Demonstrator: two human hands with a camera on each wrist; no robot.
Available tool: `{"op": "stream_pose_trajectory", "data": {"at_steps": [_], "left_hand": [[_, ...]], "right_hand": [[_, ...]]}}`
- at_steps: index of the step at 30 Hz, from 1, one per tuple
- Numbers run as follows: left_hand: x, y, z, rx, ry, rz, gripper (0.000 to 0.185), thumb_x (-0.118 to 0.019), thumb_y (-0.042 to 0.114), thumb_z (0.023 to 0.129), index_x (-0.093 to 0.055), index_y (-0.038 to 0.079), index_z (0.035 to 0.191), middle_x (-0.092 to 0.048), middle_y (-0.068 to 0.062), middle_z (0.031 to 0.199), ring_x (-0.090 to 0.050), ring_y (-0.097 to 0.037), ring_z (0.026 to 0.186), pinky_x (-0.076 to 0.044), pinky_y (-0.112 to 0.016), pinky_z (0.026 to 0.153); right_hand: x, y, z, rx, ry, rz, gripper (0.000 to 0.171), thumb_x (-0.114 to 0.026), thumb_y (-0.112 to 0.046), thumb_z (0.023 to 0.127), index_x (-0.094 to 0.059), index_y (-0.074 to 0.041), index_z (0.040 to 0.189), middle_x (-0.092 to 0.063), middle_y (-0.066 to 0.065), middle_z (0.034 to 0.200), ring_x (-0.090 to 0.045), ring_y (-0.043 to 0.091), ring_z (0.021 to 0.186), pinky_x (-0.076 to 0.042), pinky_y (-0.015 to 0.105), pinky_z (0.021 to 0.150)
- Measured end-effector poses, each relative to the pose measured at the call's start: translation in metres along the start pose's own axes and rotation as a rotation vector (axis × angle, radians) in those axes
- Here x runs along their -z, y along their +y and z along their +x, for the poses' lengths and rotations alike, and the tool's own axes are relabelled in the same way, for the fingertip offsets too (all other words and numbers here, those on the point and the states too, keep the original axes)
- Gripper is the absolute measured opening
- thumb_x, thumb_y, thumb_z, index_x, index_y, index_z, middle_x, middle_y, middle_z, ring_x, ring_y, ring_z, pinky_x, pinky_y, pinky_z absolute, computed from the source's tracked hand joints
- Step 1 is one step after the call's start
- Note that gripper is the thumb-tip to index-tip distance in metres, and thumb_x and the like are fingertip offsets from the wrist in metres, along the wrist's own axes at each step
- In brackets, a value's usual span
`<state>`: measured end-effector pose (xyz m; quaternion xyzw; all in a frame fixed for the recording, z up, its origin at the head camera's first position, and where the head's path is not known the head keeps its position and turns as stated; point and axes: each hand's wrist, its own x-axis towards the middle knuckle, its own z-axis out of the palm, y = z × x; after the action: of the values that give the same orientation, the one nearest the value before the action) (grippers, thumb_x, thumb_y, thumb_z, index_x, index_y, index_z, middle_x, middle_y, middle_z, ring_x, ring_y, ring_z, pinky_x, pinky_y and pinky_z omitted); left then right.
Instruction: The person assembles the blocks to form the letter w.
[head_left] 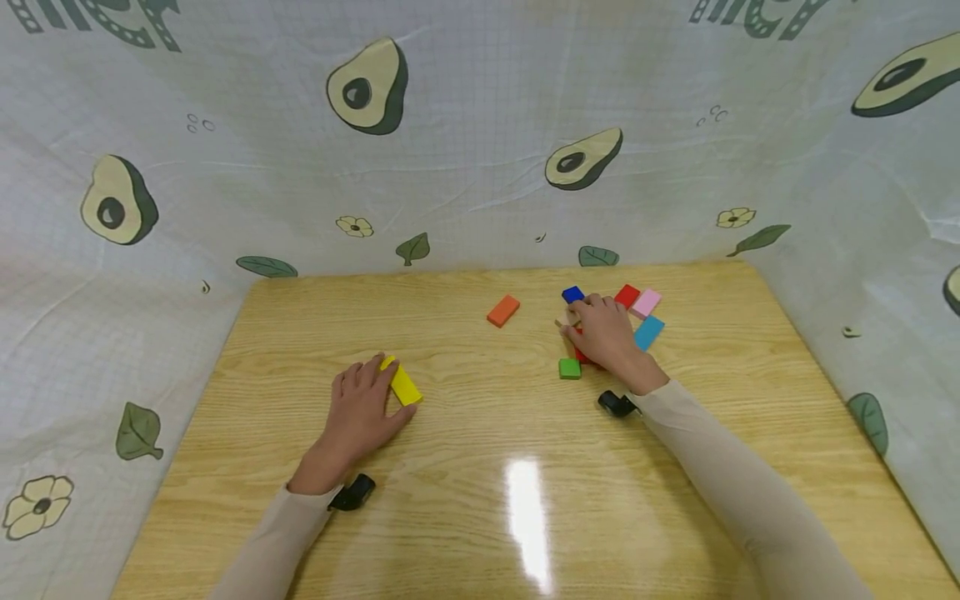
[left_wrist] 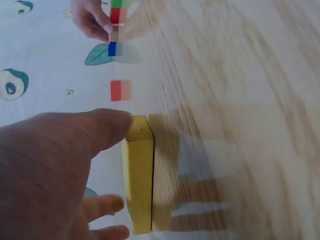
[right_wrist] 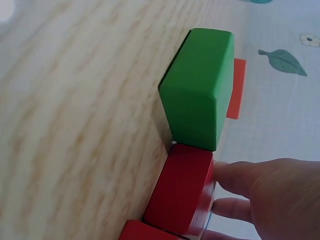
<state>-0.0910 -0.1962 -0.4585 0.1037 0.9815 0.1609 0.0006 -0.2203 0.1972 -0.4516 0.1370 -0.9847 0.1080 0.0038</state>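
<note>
My left hand (head_left: pixel 363 408) lies over a yellow block (head_left: pixel 405 385) on the left part of the table. In the left wrist view its thumb (left_wrist: pixel 112 127) is at one end of the block, and the other fingers are loosely extended beside it. My right hand (head_left: pixel 603 333) reaches down among the blocks, its thumb and index finger pinching a small beige block (head_left: pixel 567 319). Under that hand a red block (right_wrist: pixel 180 187) is partly hidden, and a green block (right_wrist: pixel 197 85) stands against it. A blue block (head_left: pixel 573 294) sits just beyond the fingertips.
Right of the right hand lie another red block (head_left: pixel 627 296), a pink block (head_left: pixel 646 303) and a light blue block (head_left: pixel 649 332). An orange block (head_left: pixel 503 311) lies apart near the back. A patterned cloth (head_left: pixel 480 167) surrounds the wooden table (head_left: pixel 465 500) behind and at the sides.
</note>
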Motion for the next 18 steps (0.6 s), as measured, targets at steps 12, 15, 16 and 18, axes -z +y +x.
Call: {"op": "stream_pose_trajectory", "data": {"at_steps": [12,15,16,18], "left_hand": [[-0.0042,0.005,0.0052,0.02,0.06,0.081,0.061,-0.076,0.038,0.099,-0.064,-0.001,0.144,-0.056,-0.022,0.147,-0.048,-0.047,0.132,-0.029,-0.065,0.114],[-0.0054,0.0044,0.0054,0.014,0.064,0.086,0.061,-0.076,0.038,0.099,-0.064,-0.001,0.144,-0.057,-0.021,0.147,-0.048,-0.046,0.131,-0.03,-0.065,0.112],[-0.0059,0.0042,0.0053,0.011,0.066,0.086,0.06,-0.076,0.038,0.099,-0.064,-0.001,0.144,-0.057,-0.021,0.147,-0.049,-0.046,0.131,-0.03,-0.065,0.112],[-0.0068,0.0037,0.0048,0.004,0.072,0.085,0.06,-0.076,0.037,0.099,-0.064,-0.001,0.144,-0.057,-0.021,0.147,-0.049,-0.046,0.13,-0.031,-0.065,0.111]], "right_hand": [[-0.0003,-0.0023,0.0025,0.009,0.031,0.0,0.043,-0.078,-0.029,0.099,-0.072,0.002,0.128,-0.066,0.03,0.128,-0.059,0.05,0.119,-0.049,0.059,0.098],[-0.0011,-0.0023,0.0029,0.012,0.046,0.01,0.042,-0.08,-0.026,0.097,-0.073,0.002,0.126,-0.068,0.03,0.127,-0.06,0.05,0.118,-0.049,0.06,0.098],[-0.0013,-0.0021,0.0029,0.011,0.05,0.015,0.042,-0.081,-0.026,0.096,-0.073,0.002,0.126,-0.068,0.029,0.126,-0.06,0.05,0.118,-0.049,0.06,0.099],[-0.0018,-0.0021,0.0026,0.015,0.061,0.021,0.041,-0.082,-0.024,0.095,-0.074,0.002,0.125,-0.069,0.029,0.126,-0.06,0.05,0.118,-0.048,0.06,0.1]]}}
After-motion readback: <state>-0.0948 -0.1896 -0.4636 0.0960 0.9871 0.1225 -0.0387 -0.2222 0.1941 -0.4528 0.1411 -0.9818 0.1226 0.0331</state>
